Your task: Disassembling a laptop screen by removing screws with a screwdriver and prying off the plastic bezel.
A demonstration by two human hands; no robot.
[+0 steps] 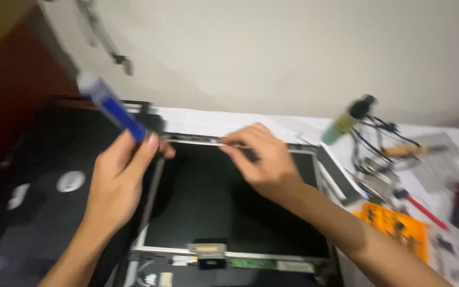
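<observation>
— Left hand (pixel 117 183): what is gripped in it?

— A blue-handled screwdriver (pixel 111 108) is pinched between thumb and fingers. Its long axis is tilted, running from the fingers up and away to the left, toward the far left corner of the bench (pixel 229 121). The pale butt end is uppermost; the working tip is hidden behind the fingers, so what it touches cannot be told.

— And the right hand (pixel 264 159)?

— It is laid over the far edge of the bare screen panel (pixel 224 202), fingers curled and pinched on the thin metal strip (pixel 197 141) that runs along that edge. Whether the strip is truly clamped or only pressed cannot be told, since the picture is blurred.

— How is the panel placed?

— It is laid flat near the middle of the bench, on a dark laptop lid (pixel 43 202), with its long axis running left to right. The strip lies along that same axis, pointing from the right fingertips toward the left hand.

— Which hand is nearer the strip?

— The right one is on it; the left is just beside the panel's far left corner, where the strip's end is met.

— What else is seen?

— A green tube (pixel 341 127), tangled wires and an orange circuit board (pixel 397 226) are seen toward the right edge, well apart from both hands.
</observation>
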